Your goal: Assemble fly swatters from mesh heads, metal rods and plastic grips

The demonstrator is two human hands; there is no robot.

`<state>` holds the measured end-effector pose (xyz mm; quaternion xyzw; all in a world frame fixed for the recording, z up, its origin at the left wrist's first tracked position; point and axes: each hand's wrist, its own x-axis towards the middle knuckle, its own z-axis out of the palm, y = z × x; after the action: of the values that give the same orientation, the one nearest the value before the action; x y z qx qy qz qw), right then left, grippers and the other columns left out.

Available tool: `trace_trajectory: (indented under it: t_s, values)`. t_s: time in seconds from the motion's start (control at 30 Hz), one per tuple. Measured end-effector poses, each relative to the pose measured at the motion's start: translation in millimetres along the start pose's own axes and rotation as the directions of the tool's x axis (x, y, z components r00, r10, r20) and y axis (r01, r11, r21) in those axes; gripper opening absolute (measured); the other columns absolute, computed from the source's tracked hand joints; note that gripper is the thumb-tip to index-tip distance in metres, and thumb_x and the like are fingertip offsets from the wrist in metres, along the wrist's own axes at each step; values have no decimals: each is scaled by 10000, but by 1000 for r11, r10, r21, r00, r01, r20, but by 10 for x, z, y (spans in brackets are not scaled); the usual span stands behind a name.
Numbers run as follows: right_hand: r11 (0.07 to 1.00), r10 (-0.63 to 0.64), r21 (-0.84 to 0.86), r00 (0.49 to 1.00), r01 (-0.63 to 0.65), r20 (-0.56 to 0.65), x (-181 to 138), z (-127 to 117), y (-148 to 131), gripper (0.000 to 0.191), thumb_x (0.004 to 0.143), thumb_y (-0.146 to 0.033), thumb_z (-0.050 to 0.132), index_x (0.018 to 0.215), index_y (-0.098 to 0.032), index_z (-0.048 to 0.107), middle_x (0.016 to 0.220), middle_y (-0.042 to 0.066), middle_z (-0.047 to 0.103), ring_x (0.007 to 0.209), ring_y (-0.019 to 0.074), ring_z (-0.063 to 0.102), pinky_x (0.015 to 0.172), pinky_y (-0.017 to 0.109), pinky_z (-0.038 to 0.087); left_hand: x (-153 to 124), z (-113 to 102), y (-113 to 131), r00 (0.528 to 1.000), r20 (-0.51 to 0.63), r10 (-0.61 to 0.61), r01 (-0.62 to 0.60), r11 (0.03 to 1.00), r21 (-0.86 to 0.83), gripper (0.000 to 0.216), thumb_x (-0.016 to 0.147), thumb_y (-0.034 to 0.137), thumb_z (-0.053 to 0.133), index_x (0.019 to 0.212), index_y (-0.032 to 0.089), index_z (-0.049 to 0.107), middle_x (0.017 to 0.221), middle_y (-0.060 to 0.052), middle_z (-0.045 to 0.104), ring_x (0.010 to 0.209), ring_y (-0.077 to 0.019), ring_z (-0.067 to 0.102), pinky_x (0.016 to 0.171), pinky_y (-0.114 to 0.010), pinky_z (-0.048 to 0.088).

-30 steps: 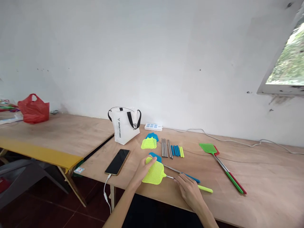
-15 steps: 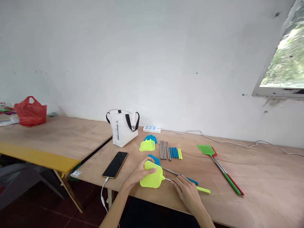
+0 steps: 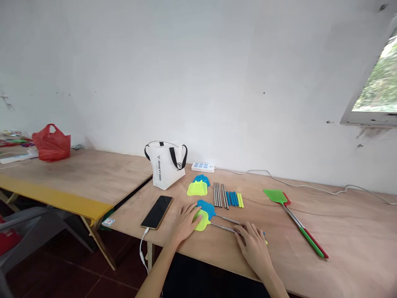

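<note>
The yellow swatter lies flat near the lower centre of the frame, with the blue swatter just above it, shafts running side by side to the right. The left hand rests on the yellow head, fingers slightly apart and laid over it rather than clamped, probably to steady it. The right hand covers the handle ends, perhaps to line the two up; its fingers lie close together, but whether they grip anything I cannot tell.

Above them, metal tubes, blue grips and yellow grips stand in rows, seemingly sorted by kind and within easy reach. Loose yellow heads overlap blue ones beside them. At right, a green swatter and a red swatter lie together, apparently set aside.

Left of centre, a phone lies on the desk, cabled. A white bag stands upright behind it, contents hidden. At far left, a red plastic bag bulges; its contents are hidden too.
</note>
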<state>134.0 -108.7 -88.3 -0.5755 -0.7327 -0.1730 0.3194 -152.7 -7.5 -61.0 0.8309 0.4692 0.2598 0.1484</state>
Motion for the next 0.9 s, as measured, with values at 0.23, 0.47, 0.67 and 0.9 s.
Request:
trace_trajectory:
  t_s: [0.23, 0.47, 0.67, 0.9]
  values:
    - [991, 129, -41, 991, -128, 38, -140, -6, 642, 324, 961, -325, 418, 1171, -319, 664, 1202, 63, 680, 1130, 290, 622, 998, 529, 425, -5, -22, 28, 1000, -10, -3, 3, 998, -55, 371, 986, 508, 551, 1235, 241, 620, 1493, -110, 543, 1419, -313, 461, 1239, -569, 178]
    - [958, 281, -119, 937, -262, 206, -190, 3, 745, 444, 1001, -391, 270, 1257, -272, 614, 1366, 97, 592, 1198, 275, 594, 1077, 507, 402, -24, -54, 69, 999, 36, 25, -27, 997, 70, 320, 1056, 337, 388, 1323, 279, 553, 1538, -61, 495, 1449, -265, 424, 1233, -590, 209]
    - [964, 247, -151, 948, -219, 200, -177, -3, 690, 408, 1011, -393, 278, 1197, -275, 622, 1320, 96, 613, 1165, 274, 607, 1053, 487, 424, 1, 40, -44, 1000, -7, 27, -27, 995, 96, 430, 1052, 434, 413, 1443, 267, 474, 1547, -92, 480, 1440, -282, 436, 1235, -572, 232]
    - [966, 239, -138, 957, -217, 166, -151, -16, 667, 390, 1016, -381, 281, 1203, -270, 604, 1313, 92, 620, 1187, 268, 604, 1044, 475, 428, 23, 81, -80, 1000, -3, 22, -22, 992, 124, 449, 1059, 489, 386, 1429, 263, 502, 1542, -82, 490, 1439, -292, 431, 1223, -579, 252]
